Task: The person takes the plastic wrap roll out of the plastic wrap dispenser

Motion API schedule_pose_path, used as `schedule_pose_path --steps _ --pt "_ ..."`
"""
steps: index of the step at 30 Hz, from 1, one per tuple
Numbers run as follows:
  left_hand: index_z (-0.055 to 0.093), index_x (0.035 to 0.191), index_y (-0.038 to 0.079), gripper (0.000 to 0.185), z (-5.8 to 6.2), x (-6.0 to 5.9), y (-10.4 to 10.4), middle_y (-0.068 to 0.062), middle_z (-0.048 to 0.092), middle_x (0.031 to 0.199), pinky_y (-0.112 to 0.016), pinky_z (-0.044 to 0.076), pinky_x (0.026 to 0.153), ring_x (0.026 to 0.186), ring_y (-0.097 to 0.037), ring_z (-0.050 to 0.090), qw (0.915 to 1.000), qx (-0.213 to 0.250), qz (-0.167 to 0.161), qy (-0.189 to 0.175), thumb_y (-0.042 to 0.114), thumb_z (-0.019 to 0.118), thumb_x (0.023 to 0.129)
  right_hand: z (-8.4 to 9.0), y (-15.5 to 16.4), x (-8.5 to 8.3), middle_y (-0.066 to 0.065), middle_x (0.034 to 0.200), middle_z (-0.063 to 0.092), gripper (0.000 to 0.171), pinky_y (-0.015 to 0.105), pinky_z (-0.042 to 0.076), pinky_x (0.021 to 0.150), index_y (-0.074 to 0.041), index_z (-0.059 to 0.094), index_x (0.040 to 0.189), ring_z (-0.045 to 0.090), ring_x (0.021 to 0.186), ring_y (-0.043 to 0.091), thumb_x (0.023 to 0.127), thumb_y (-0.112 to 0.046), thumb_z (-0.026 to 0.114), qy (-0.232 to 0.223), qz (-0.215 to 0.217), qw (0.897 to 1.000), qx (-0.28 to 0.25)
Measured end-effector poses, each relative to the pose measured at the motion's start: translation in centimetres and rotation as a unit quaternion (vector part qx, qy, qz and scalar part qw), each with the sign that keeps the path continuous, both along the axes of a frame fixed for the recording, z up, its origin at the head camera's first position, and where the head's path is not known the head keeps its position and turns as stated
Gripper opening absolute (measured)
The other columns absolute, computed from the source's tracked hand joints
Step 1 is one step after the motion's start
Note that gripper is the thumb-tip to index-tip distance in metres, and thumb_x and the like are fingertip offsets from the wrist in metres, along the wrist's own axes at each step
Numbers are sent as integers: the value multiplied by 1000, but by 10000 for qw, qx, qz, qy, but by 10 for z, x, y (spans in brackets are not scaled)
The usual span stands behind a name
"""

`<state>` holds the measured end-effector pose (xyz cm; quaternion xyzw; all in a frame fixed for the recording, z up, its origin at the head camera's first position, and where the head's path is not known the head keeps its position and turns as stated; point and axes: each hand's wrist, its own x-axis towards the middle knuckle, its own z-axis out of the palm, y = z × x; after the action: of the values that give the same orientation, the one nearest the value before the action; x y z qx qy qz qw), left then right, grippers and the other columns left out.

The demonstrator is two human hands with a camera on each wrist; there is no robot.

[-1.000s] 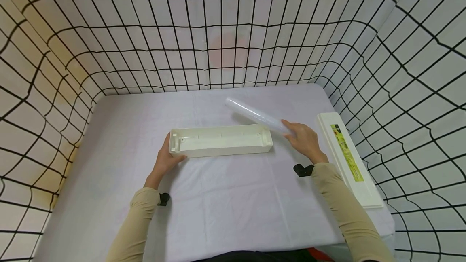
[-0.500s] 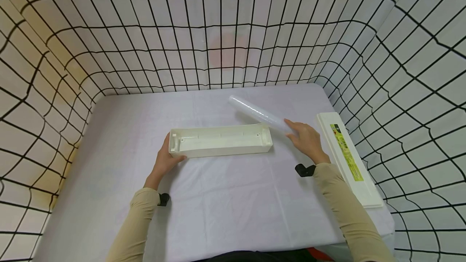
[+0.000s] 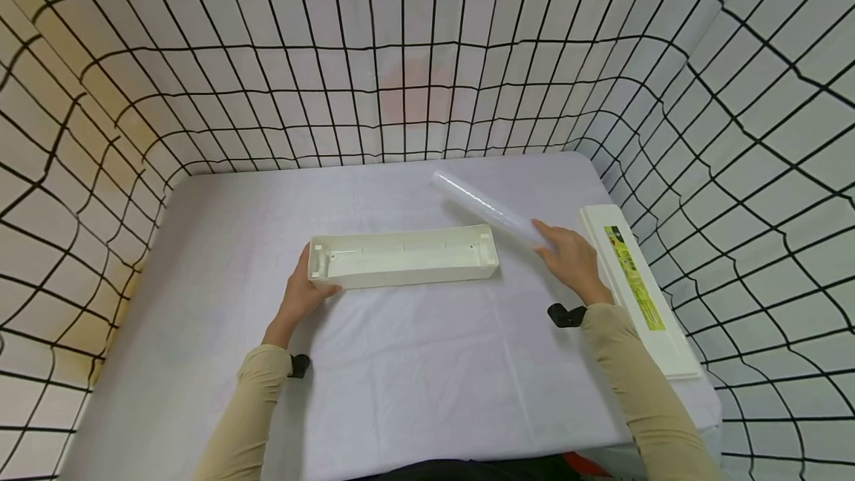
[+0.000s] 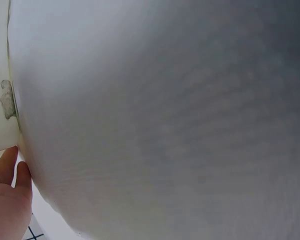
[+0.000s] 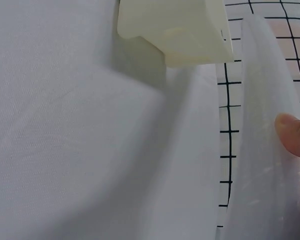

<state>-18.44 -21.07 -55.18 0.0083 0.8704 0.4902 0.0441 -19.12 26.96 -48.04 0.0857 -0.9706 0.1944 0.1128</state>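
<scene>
Since a second ago I've drawn the film roll (image 3: 490, 208) rightward, clear of the tray (image 3: 403, 255). My right hand (image 3: 574, 263) wraps its near end; my left hand (image 3: 303, 293) grips the tray's left end on the desk (image 3: 414, 370). Next, I judge: align the roll parallel above the tray and lower.

The open dispenser tray (image 3: 404, 257) is cream; the film roll (image 3: 490, 209) is translucent white. The tablecloth (image 3: 414, 384) is plain white, the lid (image 3: 634, 284) carries a yellow-green label, and the walls (image 3: 401, 58) show a black grid.
</scene>
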Motion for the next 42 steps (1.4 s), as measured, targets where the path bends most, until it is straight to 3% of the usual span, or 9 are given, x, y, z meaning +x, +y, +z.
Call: schedule_pose_path --steps 23,35,42 --pt "3 152 18 109 3 -1 0 -18 30 152 -57 23 114 140 -39 28 10000 -47 -55 -43 3 76 72 -9 17 15 22 124 61 52 52 49 73 -14 52 134 60 107 41 84 -18 67 69 -412 9987 -286" --pt "2 152 19 110 2 1 1 -17 27 153 -56 22 115 141 -39 26 9999 -78 -36 -53 4 76 73 -10 22 19 20 125 60 54 52 47 71 -20 51 135 61 105 40 84 -22 67 -89 -805 9960 -371" --pt "2 152 17 109 3 0 1 -17 28 153 -57 24 114 140 -39 27 10000 -24 -48 -60 4 76 73 -12 22 23 20 128 59 53 46 44 64 -19 51 136 60 90 35 85 -21 66 -142 -1033 9934 -478"
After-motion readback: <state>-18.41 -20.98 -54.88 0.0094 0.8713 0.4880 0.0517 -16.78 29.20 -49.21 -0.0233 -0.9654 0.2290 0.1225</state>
